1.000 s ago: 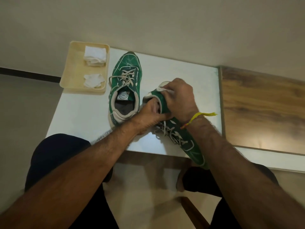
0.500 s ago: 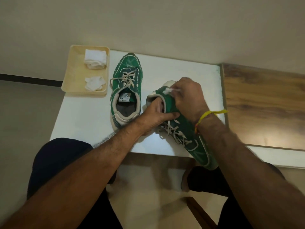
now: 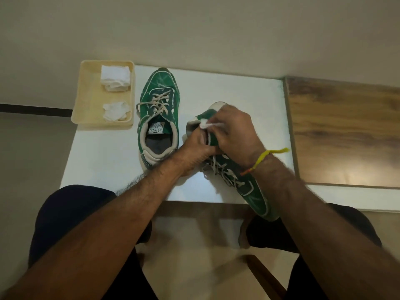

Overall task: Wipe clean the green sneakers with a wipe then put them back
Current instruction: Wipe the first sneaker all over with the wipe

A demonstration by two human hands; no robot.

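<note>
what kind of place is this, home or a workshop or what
Probably a room in a home, though that is a guess: a plain wall, a small white table beside a wood-grain top, and a tray of wipes. No shop fittings show.

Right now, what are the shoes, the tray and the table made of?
The green shoes look like matte cloth or suede with pale rubbery soles. The cream tray looks like smooth plastic, judging by its molded rim. The table has a smooth white top with a faint sheen, maybe laminate.

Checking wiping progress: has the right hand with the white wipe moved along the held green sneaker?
No: the right hand keeps the white wipe at the held green sneaker's heel collar.
</note>
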